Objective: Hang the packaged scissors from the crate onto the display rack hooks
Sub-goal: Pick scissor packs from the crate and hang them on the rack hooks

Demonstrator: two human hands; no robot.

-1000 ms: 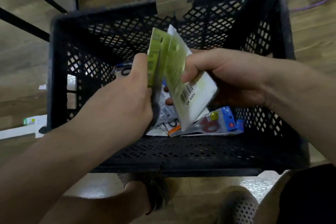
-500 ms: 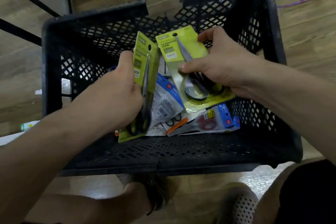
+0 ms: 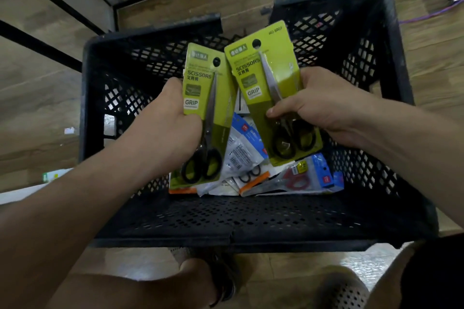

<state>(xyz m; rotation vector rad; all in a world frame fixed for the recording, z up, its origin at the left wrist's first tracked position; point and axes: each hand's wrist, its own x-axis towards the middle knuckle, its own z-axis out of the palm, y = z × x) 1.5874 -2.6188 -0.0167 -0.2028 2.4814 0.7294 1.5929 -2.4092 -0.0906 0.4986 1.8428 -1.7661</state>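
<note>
While left hand [image 3: 173, 123] grips a pack [image 3: 200, 88], right hand [image 3: 324, 105] grips another.

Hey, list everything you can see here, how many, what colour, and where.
crate: one, black mesh, on the floor, centre.
left green pack: one, lime, black-handled scissors, above the crate.
right green pack: one, lime, black-handled scissors, above the crate.
loose packs: several, blue, white, orange, crate bottom.
red-handled scissors pack: one, clear and blue, crate bottom, right.
frame bars: several, black, upper left.
cable: one, purple, top right.
shoes: two, dark and grey, bottom edge.
left hand: grips the left green pack.
right hand: grips the right green pack.
</note>
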